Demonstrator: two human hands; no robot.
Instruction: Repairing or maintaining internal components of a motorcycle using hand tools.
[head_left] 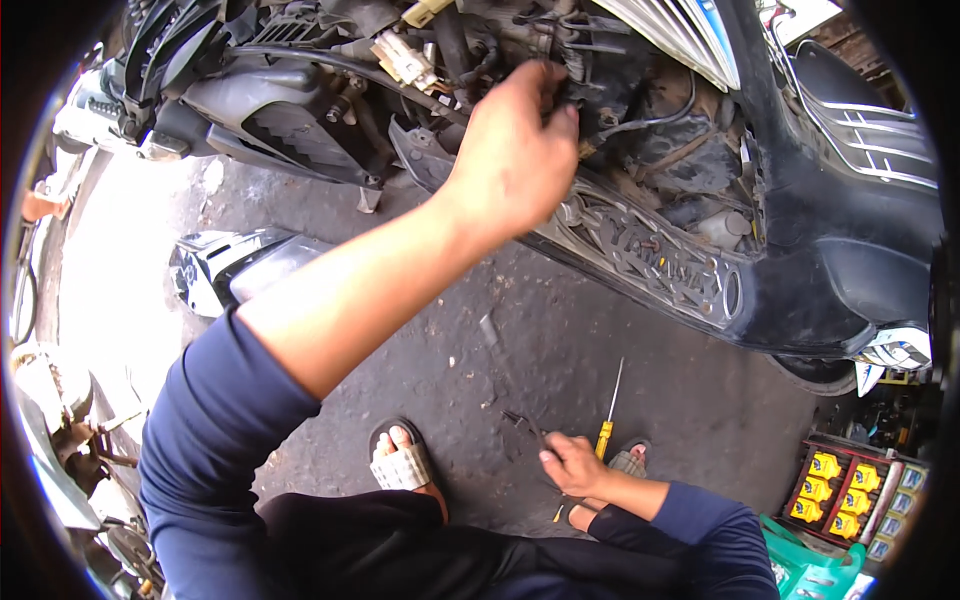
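Observation:
My left hand [518, 150] reaches into the opened middle of a dark scooter [790, 270], its fingers curled among hoses and metal parts. What those fingers grip, if anything, is hidden. Low over the floor, my right hand [574, 466] is closed on a dark, pliers-like tool [524, 424] that points up and left. Beside that hand is a screwdriver [605, 438] with a yellow handle and a long thin shaft. Left of my left hand, a cluster of pale wiring connectors [405, 62] hangs from the scooter.
A removed glossy body panel [270, 265] lies on the dark floor [470, 350] under my left forearm. At the lower right stand a red rack of yellow-labelled items [835, 490] and a green plastic thing [815, 560]. More vehicle parts [75, 440] line the left side.

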